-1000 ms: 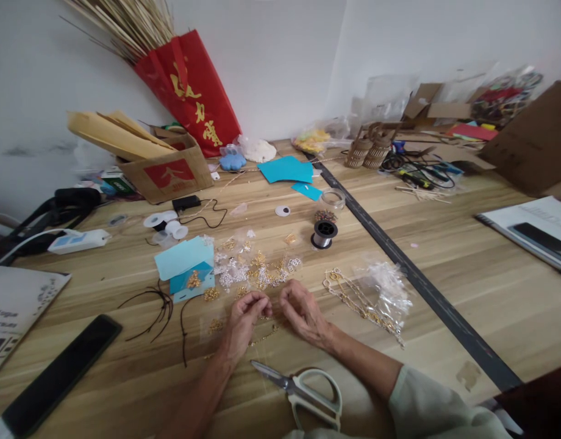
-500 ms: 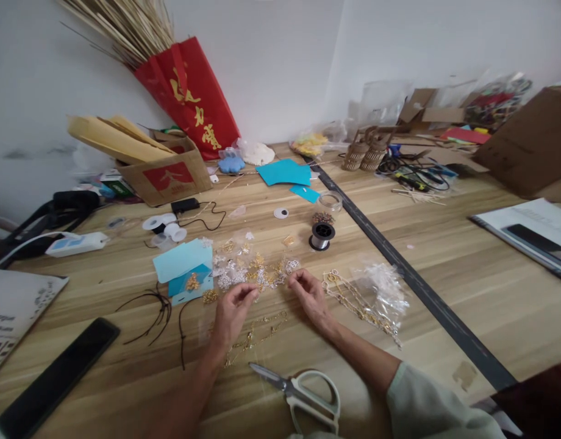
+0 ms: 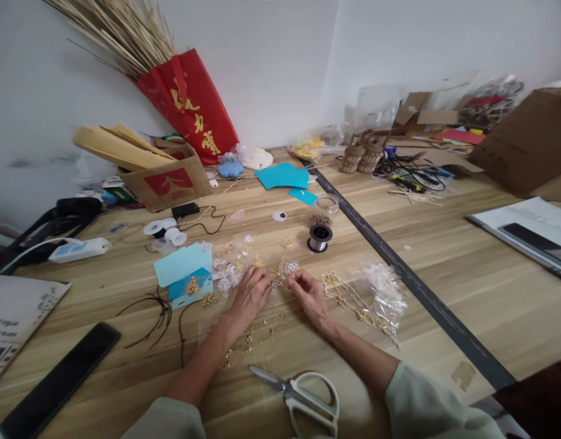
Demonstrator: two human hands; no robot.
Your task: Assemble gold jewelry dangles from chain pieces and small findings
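My left hand (image 3: 253,292) is over the pile of silver and gold beads (image 3: 229,275), its fingers bent down and drawn together at the pile's right part. What its fingertips hold, if anything, is hidden. Close by, my right hand (image 3: 308,297) is pinched at the edge of the pile; whatever it grips is too small to name. Beneath my left wrist lies a gold chain (image 3: 257,336). Silver and gold chains (image 3: 360,309) lie right of my right hand, beside clear plastic bags (image 3: 385,289). Scissors (image 3: 299,393) rest near the front, blades slightly apart.
A wire spool (image 3: 319,238) stands behind the hands, near a round clear container (image 3: 327,203). Blue cards (image 3: 184,263) and black cords (image 3: 155,317) lie left. A phone (image 3: 61,378) is front left. A dark strip (image 3: 399,274) crosses the table; a cardboard box (image 3: 530,140) stands right.
My left hand has moved forward and right into the bead pile, turning its back upward. My right hand stays almost where it was, still pinched.
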